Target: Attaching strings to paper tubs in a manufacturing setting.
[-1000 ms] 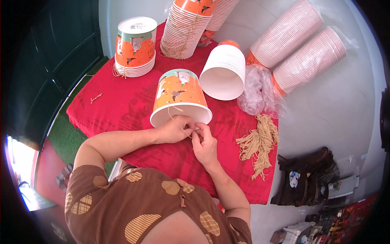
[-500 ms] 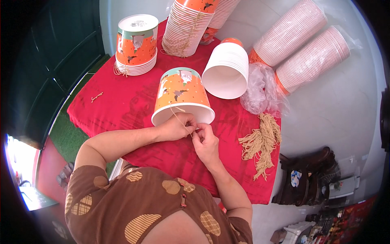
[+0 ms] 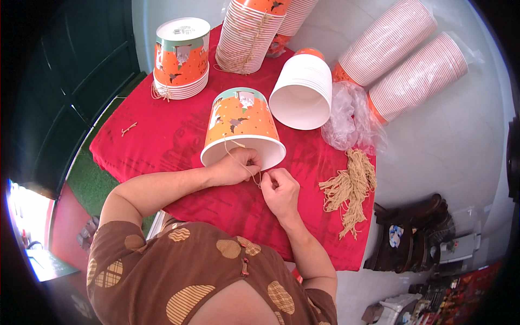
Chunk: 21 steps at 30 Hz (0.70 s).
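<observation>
An orange paper bucket [image 3: 254, 116] with a green band and bat pictures lies tilted in front of me, its white-rimmed mouth facing me. A thin tan string [image 3: 232, 154] runs from the upper rim down to my fingers. My left hand [image 3: 234, 166] is at the bucket's mouth, thumb and fingers pinched on the string. Just right of it, my right hand [image 3: 281, 194] is closed with thumb against forefinger, beside a small loop of the string. The string's end at these fingertips is too small to make out.
A red cloth [image 3: 157, 143] covers the table. Behind stand an upturned bucket stack [image 3: 181, 59] and a tall stack [image 3: 249, 38]. White nested buckets [image 3: 300, 92] lie at the right, near crumpled plastic [image 3: 349, 116], a tan string bundle [image 3: 349, 189] and bagged stacks [image 3: 417, 76].
My right hand has drawn a little right and down, away from my left, and its fingers have curled in more. My left hand stays at the rim.
</observation>
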### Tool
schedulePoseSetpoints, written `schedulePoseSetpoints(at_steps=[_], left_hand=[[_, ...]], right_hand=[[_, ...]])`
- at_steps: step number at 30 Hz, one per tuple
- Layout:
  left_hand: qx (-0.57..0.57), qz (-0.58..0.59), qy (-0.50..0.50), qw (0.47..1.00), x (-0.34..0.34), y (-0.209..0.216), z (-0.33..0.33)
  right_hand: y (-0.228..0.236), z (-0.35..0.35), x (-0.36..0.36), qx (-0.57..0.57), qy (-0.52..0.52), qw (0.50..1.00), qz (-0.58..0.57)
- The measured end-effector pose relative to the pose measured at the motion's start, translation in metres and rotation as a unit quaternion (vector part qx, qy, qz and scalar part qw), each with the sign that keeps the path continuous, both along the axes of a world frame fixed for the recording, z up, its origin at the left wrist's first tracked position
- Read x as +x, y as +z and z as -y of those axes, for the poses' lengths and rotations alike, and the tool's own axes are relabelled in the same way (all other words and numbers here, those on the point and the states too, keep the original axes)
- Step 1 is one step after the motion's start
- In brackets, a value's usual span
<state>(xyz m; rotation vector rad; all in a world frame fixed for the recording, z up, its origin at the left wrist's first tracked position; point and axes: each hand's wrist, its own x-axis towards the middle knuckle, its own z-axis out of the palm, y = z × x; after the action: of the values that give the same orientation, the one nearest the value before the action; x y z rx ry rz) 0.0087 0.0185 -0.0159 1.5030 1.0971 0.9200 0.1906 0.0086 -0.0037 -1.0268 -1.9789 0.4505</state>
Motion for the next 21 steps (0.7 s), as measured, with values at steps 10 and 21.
schedulePoseSetpoints(at_steps=[10,21], left_hand=[[-0.014,0.011,0.001,1.000,0.000,-0.002,0.001],[-0.053,0.044,0.014,0.997,0.001,0.008,0.003]], right_hand=[[-0.013,0.005,-0.017,-0.133,0.005,0.984,-0.121],[-0.015,0.000,-0.010,-0.107,0.021,0.993,-0.055]])
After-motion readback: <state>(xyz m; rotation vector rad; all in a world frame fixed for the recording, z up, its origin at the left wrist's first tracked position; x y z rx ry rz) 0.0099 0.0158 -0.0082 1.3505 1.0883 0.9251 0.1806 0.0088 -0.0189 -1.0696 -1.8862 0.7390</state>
